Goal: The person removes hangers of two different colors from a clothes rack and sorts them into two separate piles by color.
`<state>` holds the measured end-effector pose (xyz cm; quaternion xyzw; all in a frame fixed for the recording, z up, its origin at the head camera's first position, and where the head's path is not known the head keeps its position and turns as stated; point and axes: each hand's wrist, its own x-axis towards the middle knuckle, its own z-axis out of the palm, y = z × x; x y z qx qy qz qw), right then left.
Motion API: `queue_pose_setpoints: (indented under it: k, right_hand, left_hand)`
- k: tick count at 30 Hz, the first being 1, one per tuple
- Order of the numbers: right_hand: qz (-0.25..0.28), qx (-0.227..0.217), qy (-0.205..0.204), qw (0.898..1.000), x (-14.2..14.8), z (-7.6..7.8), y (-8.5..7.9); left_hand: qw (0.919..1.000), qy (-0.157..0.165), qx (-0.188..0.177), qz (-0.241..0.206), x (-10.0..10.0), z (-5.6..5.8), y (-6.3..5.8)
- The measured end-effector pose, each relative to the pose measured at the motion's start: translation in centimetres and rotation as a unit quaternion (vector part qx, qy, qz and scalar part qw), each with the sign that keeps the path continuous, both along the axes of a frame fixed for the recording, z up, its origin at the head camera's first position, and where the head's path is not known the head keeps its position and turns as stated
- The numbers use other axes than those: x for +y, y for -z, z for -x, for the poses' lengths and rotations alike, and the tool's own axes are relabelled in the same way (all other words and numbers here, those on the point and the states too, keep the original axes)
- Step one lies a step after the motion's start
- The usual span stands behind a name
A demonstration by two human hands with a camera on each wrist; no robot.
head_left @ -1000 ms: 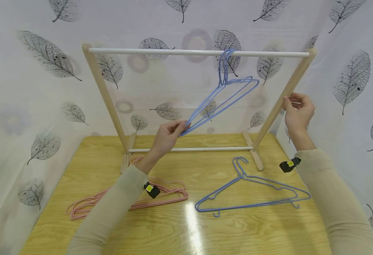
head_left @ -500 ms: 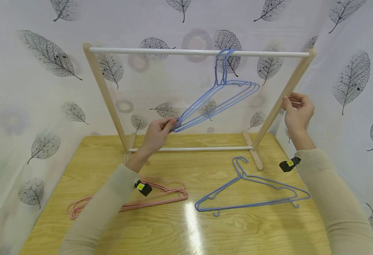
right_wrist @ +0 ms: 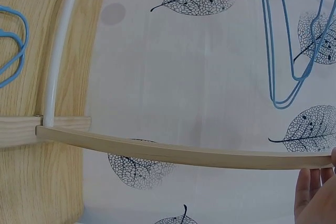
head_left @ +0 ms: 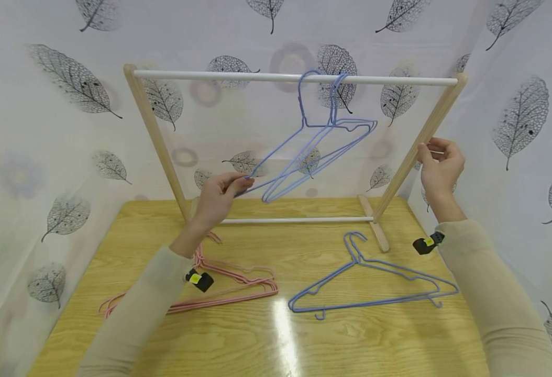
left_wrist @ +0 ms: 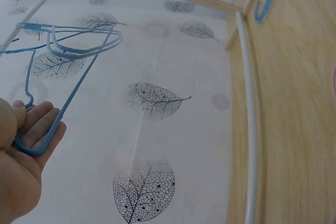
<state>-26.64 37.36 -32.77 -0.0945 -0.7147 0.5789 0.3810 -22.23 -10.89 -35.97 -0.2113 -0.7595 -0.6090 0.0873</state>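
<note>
A blue wire hanger point(head_left: 276, 144) hangs by its hook from the rack's white top rail point(head_left: 238, 77). My left hand point(head_left: 219, 196) holds its left corner and keeps it turned at an angle; in the left wrist view that hanger corner point(left_wrist: 39, 148) lies across the fingers. More blue hangers point(head_left: 299, 154) hang close together just to the right, their hooks over the same rail. On the right side, my right hand point(head_left: 443, 165) grips the wooden post point(head_left: 405, 162) of the clothes rack, thumb on one side and fingers on the other.
Two blue hangers point(head_left: 375, 303) lie stacked on the wooden table point(head_left: 351, 345), front right. Several pink hangers point(head_left: 238, 301) lie at the left, partly under my left forearm. The rack's lower white bar point(head_left: 299, 220) runs low along the back. A leaf-patterned curtain point(head_left: 68, 157) surrounds the table.
My left hand has moved left, drawing one blue hanger along the rail away from the others, so a gap shows between their hooks. The right hand stays on the post.
</note>
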Motion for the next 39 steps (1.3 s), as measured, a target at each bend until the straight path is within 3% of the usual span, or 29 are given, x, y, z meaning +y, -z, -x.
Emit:
queue_pose_setpoints:
  k: [7, 17, 22, 27, 35, 39]
  right_hand:
    - [-0.006, 0.000, 0.001, 1.000, 0.0, -0.1, 0.1]
    - [-0.007, 0.007, 0.001, 1.000, 0.0, -0.1, 0.1]
    - [-0.006, 0.009, 0.000, 1.000, 0.0, -0.1, 0.0]
    - [-0.004, 0.006, 0.001, 1.000, 0.0, -0.1, 0.1]
    - [0.004, 0.007, -0.003, 1.000, 0.1, 0.0, 0.2]
    - [0.002, 0.006, -0.001, 1.000, 0.1, 0.0, 0.2]
  left_hand:
    - [0.9980, -0.042, 0.036, -0.031, -0.2, -0.4, -0.2]
    - [0.9871, -0.100, 0.099, -0.076, -0.6, -0.5, -1.0]
    - [0.9811, -0.122, 0.126, -0.082, -1.0, -0.7, -1.4]
    - [0.9787, -0.138, 0.128, -0.083, -1.5, -1.0, -1.6]
    - [0.9657, -0.183, 0.175, -0.058, -2.9, -1.3, -1.1]
    - [0.9628, -0.192, 0.179, -0.063, -3.4, -1.4, -0.7]
